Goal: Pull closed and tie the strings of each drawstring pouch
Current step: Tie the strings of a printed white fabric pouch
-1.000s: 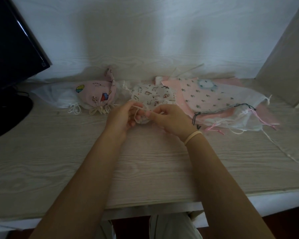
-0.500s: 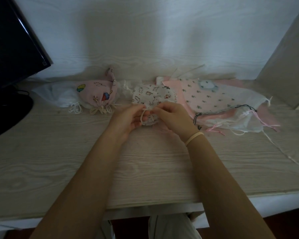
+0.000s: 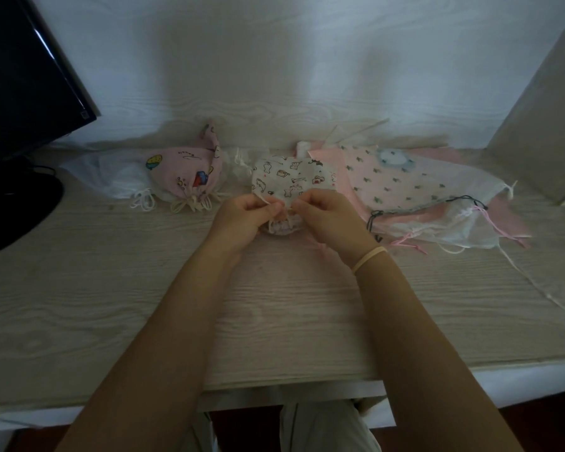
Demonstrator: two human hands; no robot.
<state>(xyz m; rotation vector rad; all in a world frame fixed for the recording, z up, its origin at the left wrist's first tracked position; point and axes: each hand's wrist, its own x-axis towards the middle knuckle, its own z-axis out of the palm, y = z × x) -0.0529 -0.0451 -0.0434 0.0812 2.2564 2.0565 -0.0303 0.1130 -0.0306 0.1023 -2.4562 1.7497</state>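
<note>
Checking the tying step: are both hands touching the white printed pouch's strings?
Touching. The head view shows left hand and right hand pinching the white printed pouch's strings.

ok so counting: two hands, left hand (image 3: 242,216) and right hand (image 3: 327,216), both pinching the strings of one white cartoon-print pouch (image 3: 291,179) between them. left of the hands, one pink print pouch (image 3: 183,171) and one sheer white pouch (image 3: 115,172), both tied. right of the hands, a pile of flat pouches (image 3: 415,190), overlapped so can't count it. one monitor (image 3: 23,86) far left.
</note>
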